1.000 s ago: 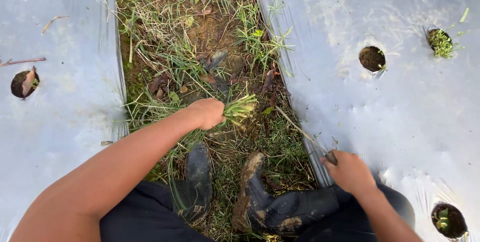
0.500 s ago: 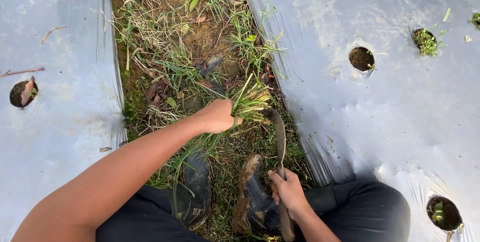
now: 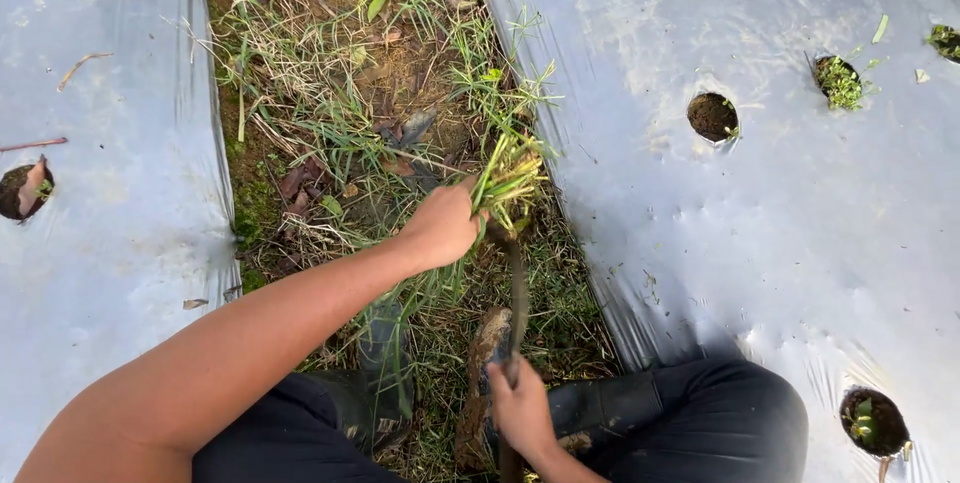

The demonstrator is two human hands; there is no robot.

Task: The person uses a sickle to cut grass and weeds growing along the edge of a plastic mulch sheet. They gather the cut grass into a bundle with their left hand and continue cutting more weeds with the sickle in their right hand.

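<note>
The left hand [image 3: 445, 223], mid-frame, has its fingers clamped around a tuft of grass [image 3: 508, 178], pulling the blades up taut. Lower centre, the right hand [image 3: 522, 410] has its fingers wrapped tight on the handle of a sickle [image 3: 517, 288], whose dark blade runs up to the base of that tuft. Muddy rubber boots [image 3: 480, 383] sit beneath, on the weedy furrow [image 3: 340, 93]. Silver plastic mulch [image 3: 760, 223] with planting holes [image 3: 712, 116] flanks both sides.
</note>
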